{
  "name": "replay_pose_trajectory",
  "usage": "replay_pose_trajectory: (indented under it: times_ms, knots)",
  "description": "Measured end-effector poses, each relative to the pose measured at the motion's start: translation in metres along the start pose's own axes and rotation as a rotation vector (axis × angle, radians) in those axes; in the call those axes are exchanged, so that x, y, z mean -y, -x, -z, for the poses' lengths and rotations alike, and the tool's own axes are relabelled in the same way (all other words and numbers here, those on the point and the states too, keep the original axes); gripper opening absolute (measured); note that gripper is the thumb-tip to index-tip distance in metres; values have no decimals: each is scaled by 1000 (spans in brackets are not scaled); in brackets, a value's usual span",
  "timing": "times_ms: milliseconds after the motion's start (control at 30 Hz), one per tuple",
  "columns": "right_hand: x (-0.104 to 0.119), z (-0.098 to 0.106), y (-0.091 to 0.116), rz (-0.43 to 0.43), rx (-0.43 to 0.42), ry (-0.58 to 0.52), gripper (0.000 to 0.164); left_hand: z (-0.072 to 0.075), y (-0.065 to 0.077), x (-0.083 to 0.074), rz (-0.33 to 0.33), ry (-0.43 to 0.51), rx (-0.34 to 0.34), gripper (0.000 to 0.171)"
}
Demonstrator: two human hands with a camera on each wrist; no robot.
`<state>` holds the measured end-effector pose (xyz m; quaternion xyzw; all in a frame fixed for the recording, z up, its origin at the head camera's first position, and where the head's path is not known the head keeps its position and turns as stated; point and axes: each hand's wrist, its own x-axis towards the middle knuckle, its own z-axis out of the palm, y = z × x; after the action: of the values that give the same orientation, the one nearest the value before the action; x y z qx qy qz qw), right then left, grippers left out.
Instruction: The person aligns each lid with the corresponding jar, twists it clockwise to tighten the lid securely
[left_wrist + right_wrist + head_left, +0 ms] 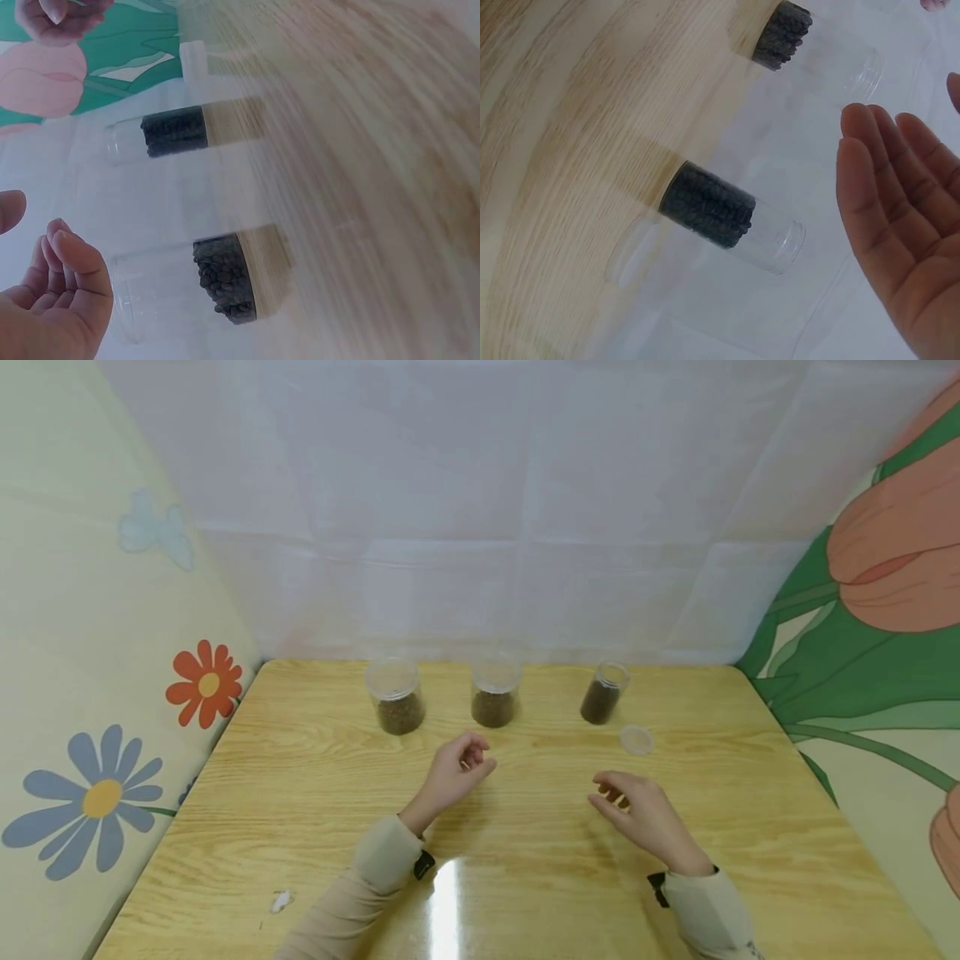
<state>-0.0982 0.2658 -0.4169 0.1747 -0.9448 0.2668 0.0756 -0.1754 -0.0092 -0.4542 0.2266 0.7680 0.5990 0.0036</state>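
Three clear jars, each partly filled with dark bean-like pieces, stand upright in a row: a wide left jar (400,714), a wide middle jar (493,706) and a slimmer right jar (600,700). The slim jar's threaded neck (789,244) is uncovered in the right wrist view. A clear round lid (636,740) lies flat just in front of it. My left hand (453,772) hovers in front of the middle jar, fingers loosely bent around nothing. With relaxed fingers and an empty palm, my right hand (641,814) is held above the table, nearer me than the lid.
The wooden table (337,827) meets a white sheet (450,577) behind the jars. Flower-patterned cloth (82,635) hangs along the left side, and more (862,610) on the right. A small white mark (281,901) shows near the table's front left.
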Motion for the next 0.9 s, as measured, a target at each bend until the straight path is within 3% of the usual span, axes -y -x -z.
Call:
replay_pose_trajectory:
  times_ms: [367,533,900]
  knots:
    - [-15,7,-3,-14,-8,46,25,-5,-3,5,-20,-21,54,14]
    - [-25,12,-5,-59,-2,58,27,-11,-8,6,-14,-16,95,18]
    - [-38,16,-5,-107,25,72,29,-38,-37,0,-16,-95,199,21]
